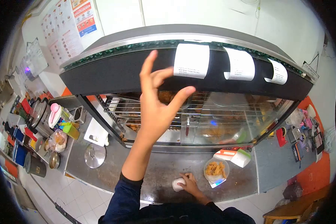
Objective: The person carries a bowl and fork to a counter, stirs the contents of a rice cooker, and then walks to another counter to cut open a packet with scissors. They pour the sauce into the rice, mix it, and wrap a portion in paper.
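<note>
My left hand (156,100) is raised in front of the display warmer, fingers apart and holding nothing, its curled fingers close to the left edge of a printed paper slip (191,59). Two more slips (240,64) (278,71) hang to the right on the warmer's black top panel (108,71). Down at the counter's front edge, my right hand (190,184) has its fingers on a round white item (178,184). A bowl of fried food (216,168) stands just right of that hand.
Red and white cartons (238,156) lie behind the bowl. On the counter (156,168) to the left are a metal lid (95,155) and a white board (96,132). The glass-fronted warmer holds wire racks (198,106). A large pot (40,115) stands far left.
</note>
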Available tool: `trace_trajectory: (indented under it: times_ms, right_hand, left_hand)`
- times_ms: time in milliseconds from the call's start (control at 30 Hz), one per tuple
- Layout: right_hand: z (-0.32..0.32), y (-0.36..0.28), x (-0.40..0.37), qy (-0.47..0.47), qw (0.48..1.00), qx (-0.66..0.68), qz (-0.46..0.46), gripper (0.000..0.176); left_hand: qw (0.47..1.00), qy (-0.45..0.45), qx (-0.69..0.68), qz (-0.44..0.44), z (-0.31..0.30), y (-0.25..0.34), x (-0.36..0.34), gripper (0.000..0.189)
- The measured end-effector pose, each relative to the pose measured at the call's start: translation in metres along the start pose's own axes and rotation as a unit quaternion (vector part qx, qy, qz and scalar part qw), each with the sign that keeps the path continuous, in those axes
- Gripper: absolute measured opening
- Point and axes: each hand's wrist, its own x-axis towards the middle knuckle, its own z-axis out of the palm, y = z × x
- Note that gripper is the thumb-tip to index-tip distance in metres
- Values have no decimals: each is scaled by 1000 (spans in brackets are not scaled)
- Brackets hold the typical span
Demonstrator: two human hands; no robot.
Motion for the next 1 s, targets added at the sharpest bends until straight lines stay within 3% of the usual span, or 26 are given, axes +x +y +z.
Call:
trace_trajectory:
  times_ms: [33,67,133,233,867,1000]
  right_hand:
    - [0,-2,-1,25,999,-15,-42,51]
    - [3,-4,-5,27,999,-17,-40,51]
    - [10,-11,-14,18,981,-122,-148,41]
    - [10,-21,-18,56,978,-155,-129,41]
    - [14,-31,-18,37,979,-172,-103,44]
    - [22,-36,-20,91,958,-233,-138,47]
  left_hand:
    - [1000,-3,-10,9,7,-3,3,73]
    - [999,-19,-19,-37,9,0,3,68]
    - [988,-36,-75,-129,6,4,-2,62]
    - [985,-38,-102,-132,3,-4,-7,57]
    - [973,-56,-139,-175,-1,1,-13,53]
    - [976,-53,-128,-166,-2,0,-15,51]
